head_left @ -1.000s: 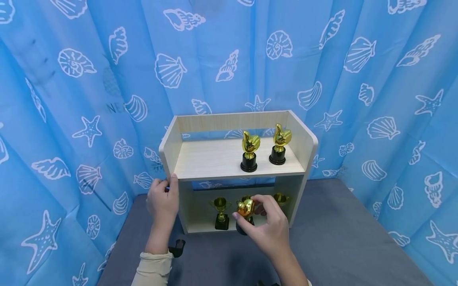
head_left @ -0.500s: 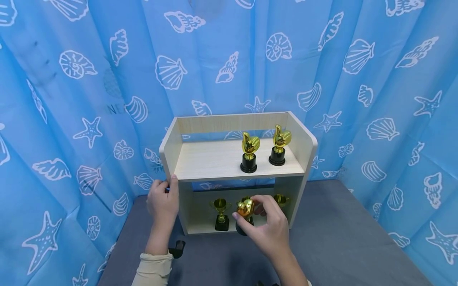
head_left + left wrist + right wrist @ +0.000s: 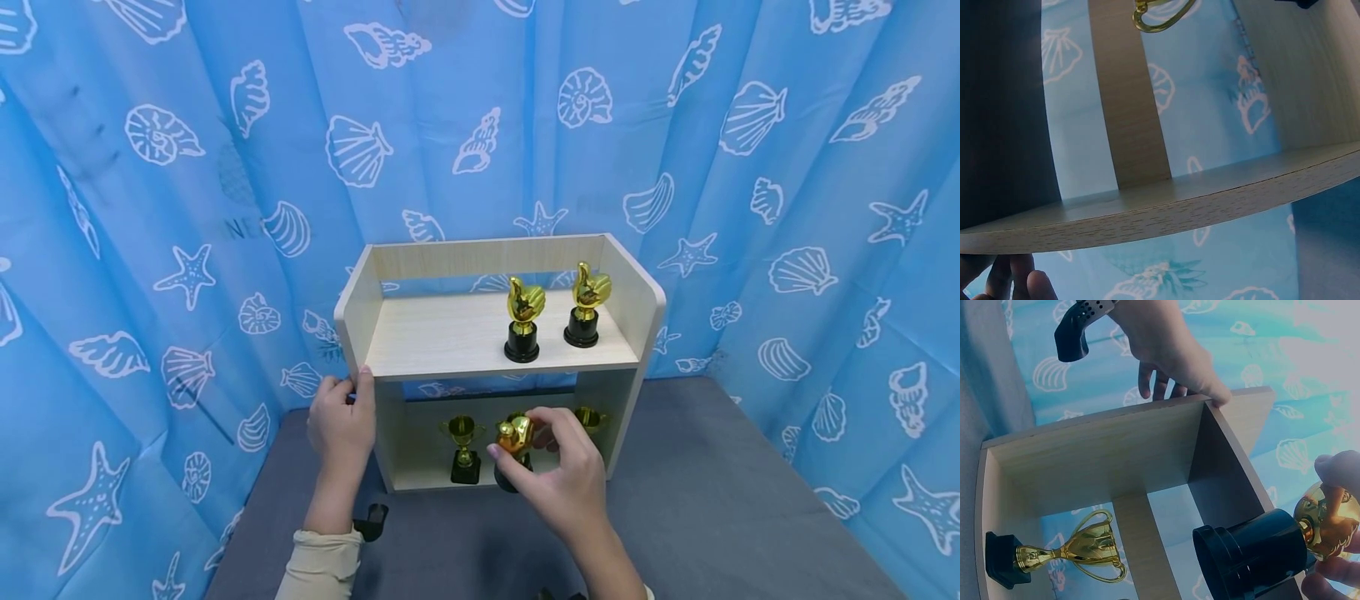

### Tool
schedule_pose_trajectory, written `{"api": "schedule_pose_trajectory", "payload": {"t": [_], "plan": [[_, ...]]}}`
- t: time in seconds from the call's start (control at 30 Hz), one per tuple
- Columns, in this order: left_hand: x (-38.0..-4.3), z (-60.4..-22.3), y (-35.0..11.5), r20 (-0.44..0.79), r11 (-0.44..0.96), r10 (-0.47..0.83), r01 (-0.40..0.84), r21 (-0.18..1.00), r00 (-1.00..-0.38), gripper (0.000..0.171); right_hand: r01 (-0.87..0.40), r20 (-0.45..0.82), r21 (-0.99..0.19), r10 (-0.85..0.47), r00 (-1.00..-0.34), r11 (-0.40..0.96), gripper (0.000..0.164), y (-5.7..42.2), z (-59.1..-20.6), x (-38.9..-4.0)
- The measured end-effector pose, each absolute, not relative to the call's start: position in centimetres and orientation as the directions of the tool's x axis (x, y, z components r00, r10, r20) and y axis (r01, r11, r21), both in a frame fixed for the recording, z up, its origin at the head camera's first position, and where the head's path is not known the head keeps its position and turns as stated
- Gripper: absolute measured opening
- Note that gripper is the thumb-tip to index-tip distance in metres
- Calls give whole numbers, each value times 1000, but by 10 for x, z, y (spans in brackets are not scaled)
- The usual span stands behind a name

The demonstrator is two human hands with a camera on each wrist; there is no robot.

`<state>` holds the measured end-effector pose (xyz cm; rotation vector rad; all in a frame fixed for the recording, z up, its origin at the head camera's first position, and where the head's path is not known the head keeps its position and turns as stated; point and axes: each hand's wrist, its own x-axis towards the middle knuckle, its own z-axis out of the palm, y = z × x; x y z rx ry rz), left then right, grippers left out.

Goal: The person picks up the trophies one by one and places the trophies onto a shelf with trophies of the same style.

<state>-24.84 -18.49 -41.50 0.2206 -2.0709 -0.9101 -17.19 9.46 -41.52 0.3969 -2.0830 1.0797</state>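
Note:
My right hand (image 3: 562, 471) pinches a gold thumbs-up trophy (image 3: 514, 435) by its gold top, in front of the lower shelf. Its round black base (image 3: 1254, 550) faces the shelf unit in the right wrist view. My left hand (image 3: 341, 425) grips the left side panel of the pale wooden shelf unit (image 3: 427, 333), thumb on the front edge and fingers on the outer side. Two more thumbs-up trophies, a front one (image 3: 522, 321) and a back one (image 3: 585, 308), stand upright on the right half of the upper shelf.
On the lower shelf a gold cup trophy (image 3: 464, 450) stands at left and another (image 3: 588, 418) at right; one between them is mostly hidden by the held trophy. A grey cloth (image 3: 712, 483) covers the table, and a blue shell-print curtain (image 3: 480, 100) hangs behind.

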Motion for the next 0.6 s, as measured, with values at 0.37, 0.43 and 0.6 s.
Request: {"api": "schedule_pose_trajectory", "payload": {"t": [0.37, 0.43, 0.6], "plan": [[-249, -415, -185, 624, 720, -448, 155, 676, -640, 59, -575, 744, -555, 51, -666, 602, 52, 94, -414, -173], [-249, -415, -185, 626, 722, -449, 154, 675, -637, 59, -578, 748, -551, 49, -662, 601, 52, 94, -414, -173], [-249, -415, -185, 621, 719, -455, 147, 679, -638, 60, -583, 751, -550, 48, -659, 599, 51, 93, -413, -174]]}}
